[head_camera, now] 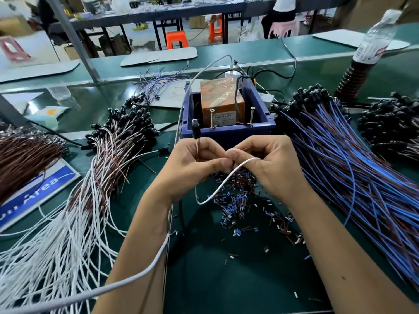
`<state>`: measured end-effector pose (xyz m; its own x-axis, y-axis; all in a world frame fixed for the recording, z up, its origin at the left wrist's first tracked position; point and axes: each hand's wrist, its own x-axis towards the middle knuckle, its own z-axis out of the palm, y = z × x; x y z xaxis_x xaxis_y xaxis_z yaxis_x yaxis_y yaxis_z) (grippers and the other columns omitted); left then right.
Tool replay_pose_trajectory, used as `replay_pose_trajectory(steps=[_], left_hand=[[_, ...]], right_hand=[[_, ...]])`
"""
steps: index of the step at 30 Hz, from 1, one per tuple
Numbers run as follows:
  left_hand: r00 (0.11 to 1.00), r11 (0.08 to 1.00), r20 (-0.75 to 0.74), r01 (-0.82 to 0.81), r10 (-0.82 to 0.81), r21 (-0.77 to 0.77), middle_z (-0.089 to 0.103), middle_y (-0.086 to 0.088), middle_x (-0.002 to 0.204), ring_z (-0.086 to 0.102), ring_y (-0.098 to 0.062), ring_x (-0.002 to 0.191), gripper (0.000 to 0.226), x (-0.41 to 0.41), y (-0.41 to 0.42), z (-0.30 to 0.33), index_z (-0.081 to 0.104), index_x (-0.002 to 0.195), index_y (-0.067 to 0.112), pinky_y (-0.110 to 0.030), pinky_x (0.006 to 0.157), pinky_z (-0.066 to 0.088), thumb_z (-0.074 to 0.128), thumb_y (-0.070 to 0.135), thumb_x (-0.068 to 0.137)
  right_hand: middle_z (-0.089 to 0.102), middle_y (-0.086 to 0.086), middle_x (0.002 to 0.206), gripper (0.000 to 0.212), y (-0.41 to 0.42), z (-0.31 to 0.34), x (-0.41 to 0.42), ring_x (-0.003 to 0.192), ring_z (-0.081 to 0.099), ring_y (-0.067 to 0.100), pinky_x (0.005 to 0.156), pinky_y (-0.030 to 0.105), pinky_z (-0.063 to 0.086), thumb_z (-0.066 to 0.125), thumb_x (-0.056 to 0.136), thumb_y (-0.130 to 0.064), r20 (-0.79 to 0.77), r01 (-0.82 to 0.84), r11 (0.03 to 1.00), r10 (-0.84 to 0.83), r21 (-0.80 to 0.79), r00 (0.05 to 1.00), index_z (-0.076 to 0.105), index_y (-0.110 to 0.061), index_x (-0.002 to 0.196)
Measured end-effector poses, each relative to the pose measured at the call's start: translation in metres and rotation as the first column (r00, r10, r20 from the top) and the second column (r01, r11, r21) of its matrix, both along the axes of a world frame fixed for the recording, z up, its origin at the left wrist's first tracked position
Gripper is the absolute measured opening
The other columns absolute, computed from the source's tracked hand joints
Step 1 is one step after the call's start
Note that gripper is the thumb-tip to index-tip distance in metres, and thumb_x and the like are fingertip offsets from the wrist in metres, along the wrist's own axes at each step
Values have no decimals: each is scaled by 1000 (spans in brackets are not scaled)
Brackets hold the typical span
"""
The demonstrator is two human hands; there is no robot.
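Two hands meet before the blue box (226,130): left hand (195,165) pinches the black-capped lead (195,131) upright, right hand (271,165) pinches the white wire (223,183), thumbs nearly touching.

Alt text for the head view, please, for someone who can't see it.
Over a green table, the left hand pinches a thin black-capped lead and the right hand pinches a looping white wire. Wire bundles lie either side, cut insulation bits beneath, a blue box behind.
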<state>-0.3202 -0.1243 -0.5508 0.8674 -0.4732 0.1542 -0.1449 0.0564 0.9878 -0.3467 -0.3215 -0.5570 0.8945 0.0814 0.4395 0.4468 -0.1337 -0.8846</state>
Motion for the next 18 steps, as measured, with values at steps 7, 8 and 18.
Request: replay_pose_trajectory(steps=[7, 8, 18], left_hand=[[1000, 998, 1, -4, 4, 62, 72, -5, 73, 40, -19, 56, 22, 4, -1, -7, 81, 96, 22, -17, 44, 28, 80, 36, 79], [1000, 997, 3, 10, -10, 73, 70, -3, 70, 38, -14, 52, 20, 4, -2, -8, 81, 93, 22, -16, 44, 28, 79, 36, 80], [997, 999, -67, 32, -31, 21, 62, -3, 64, 30, -6, 41, 9, 7, 0, -9, 80, 84, 15, -14, 40, 25, 73, 19, 87]], right_hand=[[75, -3, 70, 9, -14, -2, -2, 62, 71, 10, 62, 18, 53, 81, 91, -23, 20, 72, 997, -71, -42, 997, 80, -18, 83], [75, -3, 70, 10, -15, -3, -2, 63, 70, 10, 62, 18, 52, 80, 92, -22, 20, 69, 996, -68, -48, 997, 80, -18, 83], [67, -1, 63, 23, -23, 0, 1, 54, 55, 3, 56, 15, 42, 75, 96, -25, 55, 127, 992, -127, -9, 990, 74, -8, 80]])
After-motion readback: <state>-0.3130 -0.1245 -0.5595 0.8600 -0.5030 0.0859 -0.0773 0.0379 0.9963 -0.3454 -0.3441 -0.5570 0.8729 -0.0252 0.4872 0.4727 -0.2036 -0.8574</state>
